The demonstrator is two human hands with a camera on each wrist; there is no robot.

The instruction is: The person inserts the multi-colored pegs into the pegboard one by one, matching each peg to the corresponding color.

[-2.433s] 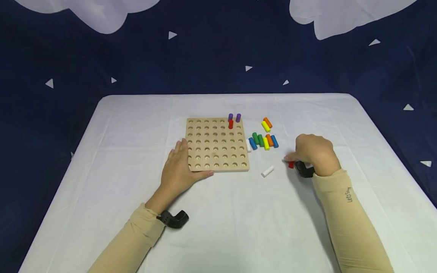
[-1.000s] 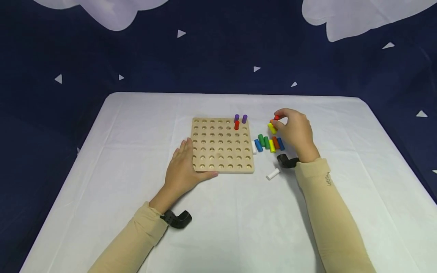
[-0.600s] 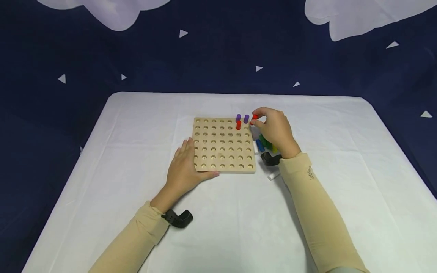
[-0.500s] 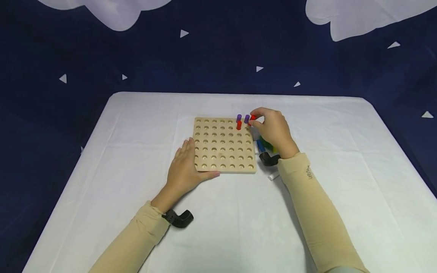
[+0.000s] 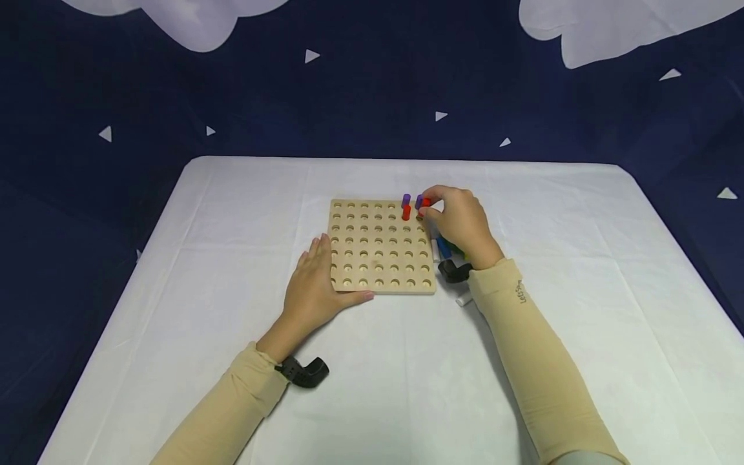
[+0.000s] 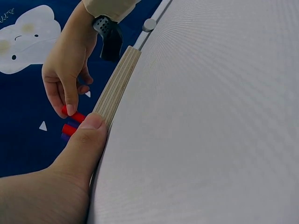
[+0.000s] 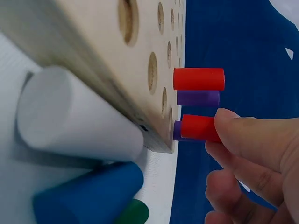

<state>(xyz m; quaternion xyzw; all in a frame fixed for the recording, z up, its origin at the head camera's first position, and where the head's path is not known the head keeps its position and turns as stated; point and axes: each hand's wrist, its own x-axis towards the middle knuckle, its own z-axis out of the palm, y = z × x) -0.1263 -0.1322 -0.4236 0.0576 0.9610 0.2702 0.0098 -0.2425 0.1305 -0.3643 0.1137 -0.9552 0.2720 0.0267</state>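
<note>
Pinching a red peg (image 7: 198, 127) between thumb and fingertip of the right hand (image 5: 462, 219), over the far right corner of the wooden board (image 5: 371, 234); resting the left hand (image 5: 310, 284) against the board, fingers straight along its left edge, thumb along its near edge; showing two purple pegs (image 5: 406, 201) upright in the board's far row, at the right end; showing a second red peg (image 5: 406, 213) upright in the row next to that; leaving a white peg (image 7: 79, 114) just beside the board's right edge, with a blue peg (image 7: 88, 193) and a partly hidden green peg (image 7: 135, 212) farther right; leaving another white peg (image 5: 464, 299), partly covered, off the board's near right corner.
</note>
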